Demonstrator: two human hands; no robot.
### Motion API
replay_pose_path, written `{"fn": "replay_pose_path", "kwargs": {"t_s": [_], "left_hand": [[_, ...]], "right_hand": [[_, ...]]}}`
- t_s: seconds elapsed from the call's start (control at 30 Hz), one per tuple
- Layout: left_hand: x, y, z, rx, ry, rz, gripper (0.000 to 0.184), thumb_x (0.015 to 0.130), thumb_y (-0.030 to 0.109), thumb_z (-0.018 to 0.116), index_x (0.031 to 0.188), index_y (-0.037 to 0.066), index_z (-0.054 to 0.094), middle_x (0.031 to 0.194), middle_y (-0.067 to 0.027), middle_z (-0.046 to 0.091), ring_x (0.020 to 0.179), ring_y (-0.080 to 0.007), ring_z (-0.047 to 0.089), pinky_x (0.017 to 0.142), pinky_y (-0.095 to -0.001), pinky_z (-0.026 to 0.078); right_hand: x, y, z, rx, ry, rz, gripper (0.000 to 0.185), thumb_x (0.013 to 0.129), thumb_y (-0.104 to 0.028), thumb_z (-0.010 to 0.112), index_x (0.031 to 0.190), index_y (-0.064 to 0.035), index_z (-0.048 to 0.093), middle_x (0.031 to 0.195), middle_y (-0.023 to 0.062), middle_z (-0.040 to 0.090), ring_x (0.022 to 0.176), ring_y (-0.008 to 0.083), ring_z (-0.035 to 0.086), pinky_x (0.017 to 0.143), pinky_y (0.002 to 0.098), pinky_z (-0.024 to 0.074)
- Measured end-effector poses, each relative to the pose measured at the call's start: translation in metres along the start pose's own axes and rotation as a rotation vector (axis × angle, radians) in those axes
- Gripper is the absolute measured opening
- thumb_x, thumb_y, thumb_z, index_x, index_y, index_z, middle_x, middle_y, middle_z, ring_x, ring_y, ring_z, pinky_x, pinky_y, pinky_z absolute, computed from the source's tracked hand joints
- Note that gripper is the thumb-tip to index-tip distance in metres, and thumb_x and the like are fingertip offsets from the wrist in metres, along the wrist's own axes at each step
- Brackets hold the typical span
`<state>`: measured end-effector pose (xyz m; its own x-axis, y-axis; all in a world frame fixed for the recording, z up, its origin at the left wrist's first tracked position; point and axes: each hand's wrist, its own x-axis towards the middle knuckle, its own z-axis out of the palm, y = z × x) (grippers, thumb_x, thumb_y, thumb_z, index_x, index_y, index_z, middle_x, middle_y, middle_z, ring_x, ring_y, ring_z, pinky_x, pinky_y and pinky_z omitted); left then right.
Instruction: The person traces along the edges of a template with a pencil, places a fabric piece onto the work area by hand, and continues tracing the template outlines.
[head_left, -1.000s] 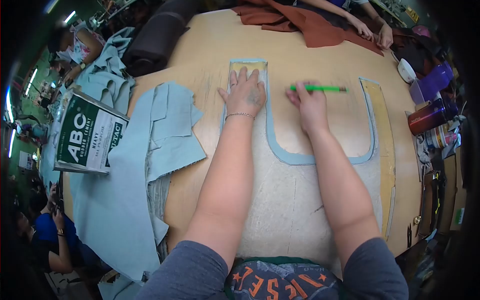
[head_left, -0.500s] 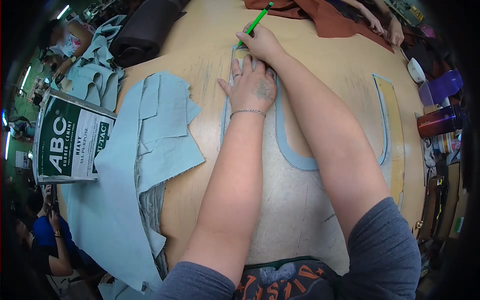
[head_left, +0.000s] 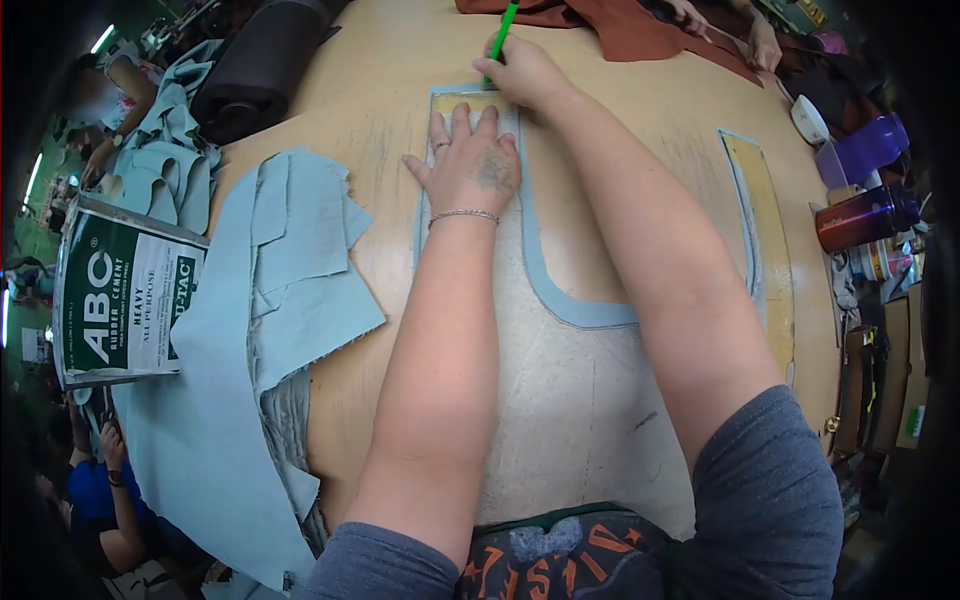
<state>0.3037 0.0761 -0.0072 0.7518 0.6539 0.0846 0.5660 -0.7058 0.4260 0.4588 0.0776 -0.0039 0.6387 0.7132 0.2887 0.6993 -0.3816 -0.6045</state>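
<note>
My left hand [head_left: 472, 165] lies flat with fingers spread on the narrow upper arm of a large grey-tan pattern template [head_left: 570, 420]. Beneath the template is a light blue fabric piece [head_left: 590, 313], which shows as a border along its edges. My right hand [head_left: 528, 75] is closed around a green pencil [head_left: 504, 32], held tilted. The pencil's lower end is at the top edge of the template arm, partly hidden by my fingers. A second template arm [head_left: 762, 200] extends up on the right.
Blue fabric pieces [head_left: 300, 220] are stacked at left beside a rubber cement can [head_left: 130, 290]. A dark roll [head_left: 262, 70] lies at the back left. Another person's hands [head_left: 762, 45] are near brown material [head_left: 650, 40]. A tumbler [head_left: 862, 216] and purple container [head_left: 870, 150] stand right.
The pencil in my right hand has moved right along the template arm's top edge. My left hand stays pressed on the template. The whole view has shifted slightly.
</note>
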Motion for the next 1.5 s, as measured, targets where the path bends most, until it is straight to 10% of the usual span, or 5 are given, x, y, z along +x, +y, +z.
{"fn": "replay_pose_path", "kwargs": {"t_s": [0.37,0.77,1.13,1.4,1.5], "left_hand": [[0.005,-0.003,-0.003,0.083,-0.038,-0.021,0.04,0.087,0.034,0.038,0.126,0.027,0.038,0.138,-0.0005,0.024,0.129,-0.0235,0.017,0.096,-0.0624,0.013],[0.009,-0.007,0.003,0.014,0.033,0.0,0.038,0.084,0.032,0.044,0.121,0.025,0.046,0.135,-0.0029,0.031,0.127,-0.0241,0.02,0.095,-0.063,0.013],[0.014,-0.023,0.015,-0.022,0.19,0.031,0.045,0.075,0.038,0.057,0.114,0.015,0.053,0.128,-0.006,0.041,0.123,-0.0224,0.03,0.094,-0.0615,0.015],[0.009,-0.057,-0.003,-1.239,0.117,0.012,0.038,0.085,0.022,0.051,0.115,0.0,0.048,0.118,-0.0125,0.049,0.106,-0.0213,0.048,0.088,-0.0295,0.038],[-0.055,-0.058,-0.043,-1.008,0.224,0.01,0.035,0.086,0.014,0.048,0.115,-0.005,0.046,0.117,-0.0131,0.048,0.107,-0.019,0.046,0.09,-0.0302,0.037]], "right_hand": [[-0.064,0.017,-0.007,0.525,0.353,0.183,0.023,0.078,-0.022,0.059,0.085,-0.0006,0.054,0.075,0.0131,0.061,0.07,0.0241,0.06,0.066,0.0334,0.0462],[-0.092,-0.011,-0.012,0.161,0.275,-0.017,0.022,0.079,-0.024,0.058,0.085,-0.004,0.053,0.076,0.0164,0.058,0.071,0.0329,0.057,0.064,0.0383,0.0457],[-0.251,-0.01,-0.101,0.422,0.575,0.069,0.011,0.083,-0.011,0.051,0.088,-0.0012,0.05,0.074,0.0083,0.054,0.069,0.0176,0.055,0.064,0.0283,0.0434],[-0.439,0.064,-0.261,-0.388,0.652,0.515,0.011,0.077,-0.006,0.052,0.085,0.0008,0.054,0.079,0.0158,0.054,0.074,0.0284,0.054,0.066,0.0335,0.0434],[-0.476,0.056,-0.271,-0.283,0.454,0.717,0.015,0.074,-0.01,0.056,0.082,0.0016,0.056,0.08,0.0178,0.054,0.076,0.0317,0.054,0.068,0.0354,0.0435]]}}
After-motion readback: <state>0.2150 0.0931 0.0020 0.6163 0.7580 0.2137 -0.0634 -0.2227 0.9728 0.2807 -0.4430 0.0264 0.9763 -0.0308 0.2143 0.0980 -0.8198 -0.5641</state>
